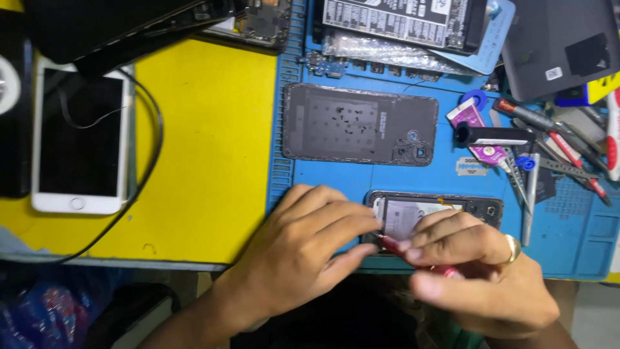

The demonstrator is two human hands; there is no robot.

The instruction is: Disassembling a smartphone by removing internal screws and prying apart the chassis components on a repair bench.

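Now right hand (481,274) fingers pinch a red screwdriver (395,245); left hand (303,252) fingers steady the opened phone (434,210).

The left hand (303,249) rests its fingertips on the near edge of an opened phone (436,210) lying on the blue work mat (581,245). The right hand (481,274), touching it from the right, pinches a red-handled tool (394,244) against that phone. Just beyond both hands lies a detached dark back cover (358,123). Well left of the left hand sits a white phone (79,132).
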